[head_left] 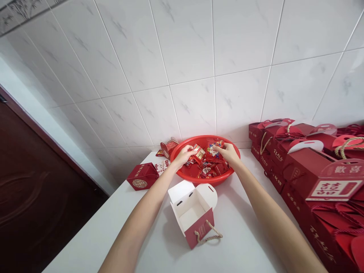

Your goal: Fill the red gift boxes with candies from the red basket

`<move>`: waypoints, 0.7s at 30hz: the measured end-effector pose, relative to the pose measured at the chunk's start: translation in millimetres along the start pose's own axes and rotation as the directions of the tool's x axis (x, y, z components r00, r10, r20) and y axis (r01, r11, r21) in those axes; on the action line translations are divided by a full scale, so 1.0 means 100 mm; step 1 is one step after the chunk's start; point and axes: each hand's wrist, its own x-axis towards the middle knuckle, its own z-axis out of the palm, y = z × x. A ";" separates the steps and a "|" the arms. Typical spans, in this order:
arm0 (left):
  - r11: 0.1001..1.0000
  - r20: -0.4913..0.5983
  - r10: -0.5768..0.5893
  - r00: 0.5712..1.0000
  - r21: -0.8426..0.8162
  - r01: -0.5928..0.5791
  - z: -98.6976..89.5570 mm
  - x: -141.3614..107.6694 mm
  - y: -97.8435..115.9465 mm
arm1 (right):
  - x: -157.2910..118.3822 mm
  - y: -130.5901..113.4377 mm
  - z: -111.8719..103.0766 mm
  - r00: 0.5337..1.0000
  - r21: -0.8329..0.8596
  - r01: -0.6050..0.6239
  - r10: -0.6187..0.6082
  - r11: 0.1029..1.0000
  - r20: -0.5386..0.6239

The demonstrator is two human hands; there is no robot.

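Both hands are over a red plastic basket (186,176) that holds several small red wrapped packets (207,170). Between the thumb and fingers of my left hand (184,154) is a red and cream snack packet (199,152). My right hand (229,153) pinches a red packet with a blue and white print (214,150) at the basket's right side. In front of the basket an open gift box (199,231), red outside and white inside, stands with its flaps up. Nothing lies in the part of its inside that shows. A twisted rope handle hangs from its near side.
Red gift boxes (301,167) with rope handles are stacked along the right of the white table (244,227). A closed red box (143,176) sits at the left edge, with smaller red items (168,148) behind it. A tiled wall (193,106) borders the back.
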 end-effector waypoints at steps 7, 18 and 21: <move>0.986 -0.058 0.034 0.998 0.167 -0.024 0.00 0.03 -0.08 | -0.02 -0.04 0.00 1.000 0.001 0.003 -0.003 1.000 0.016; 0.864 0.348 0.043 0.936 0.458 -0.210 0.06 0.01 -0.04 | 0.02 0.00 0.00 0.997 -0.002 0.039 -0.039 0.999 -0.072; 0.839 0.553 -0.009 0.833 0.457 -0.294 0.11 -0.01 0.03 | 0.02 0.01 -0.01 0.995 0.011 0.045 -0.044 0.999 -0.087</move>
